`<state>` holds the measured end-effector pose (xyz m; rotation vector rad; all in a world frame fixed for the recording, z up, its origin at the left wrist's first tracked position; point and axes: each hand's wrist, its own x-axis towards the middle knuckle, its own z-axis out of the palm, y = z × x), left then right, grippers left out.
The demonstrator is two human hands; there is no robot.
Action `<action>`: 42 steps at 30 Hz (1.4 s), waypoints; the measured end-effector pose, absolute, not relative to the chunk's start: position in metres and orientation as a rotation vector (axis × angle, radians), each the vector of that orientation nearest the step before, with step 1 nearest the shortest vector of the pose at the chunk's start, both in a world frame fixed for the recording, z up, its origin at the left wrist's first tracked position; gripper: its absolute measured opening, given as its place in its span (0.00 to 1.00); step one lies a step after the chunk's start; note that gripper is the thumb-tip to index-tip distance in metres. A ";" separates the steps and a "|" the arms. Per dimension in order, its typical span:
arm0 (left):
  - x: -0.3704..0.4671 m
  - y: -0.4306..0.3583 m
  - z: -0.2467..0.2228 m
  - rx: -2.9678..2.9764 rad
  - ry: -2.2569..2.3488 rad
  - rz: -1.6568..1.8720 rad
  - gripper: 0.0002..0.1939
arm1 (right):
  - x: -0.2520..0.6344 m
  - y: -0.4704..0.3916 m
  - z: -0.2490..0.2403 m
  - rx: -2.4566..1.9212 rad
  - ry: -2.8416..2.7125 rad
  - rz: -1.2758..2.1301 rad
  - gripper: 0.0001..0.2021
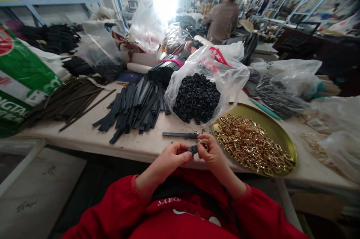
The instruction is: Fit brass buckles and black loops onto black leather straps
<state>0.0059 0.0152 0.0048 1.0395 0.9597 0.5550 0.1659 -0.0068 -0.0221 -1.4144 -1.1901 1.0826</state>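
Observation:
Close to the table's front edge, my left hand pinches a short black strap between thumb and fingers. My right hand is closed at the strap's other end, with a gold buckle in its fingers. How the strap passes through the buckle is hidden by the fingers. Just beyond my hands, a black strap piece lies flat on the table. Many gold buckles are heaped in a round gold tray at my right. Small black loops fill an open clear plastic bag behind.
A fanned pile of black straps lies left of the bag, with dark brown strips farther left. A green bag stands at the left edge. A teal pen-like tool lies behind the tray. Someone in brown sits beyond.

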 end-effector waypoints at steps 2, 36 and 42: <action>0.007 0.015 0.001 0.988 0.956 0.543 0.14 | 0.171 -0.009 -0.022 -1.436 -1.395 1.020 0.05; -0.015 0.139 -0.008 2.643 1.507 0.139 0.17 | 0.181 0.049 -0.053 -1.685 -1.925 0.343 0.11; -0.033 0.211 -0.014 2.833 1.522 0.077 0.11 | 0.190 0.063 -0.054 -1.691 -1.977 0.310 0.11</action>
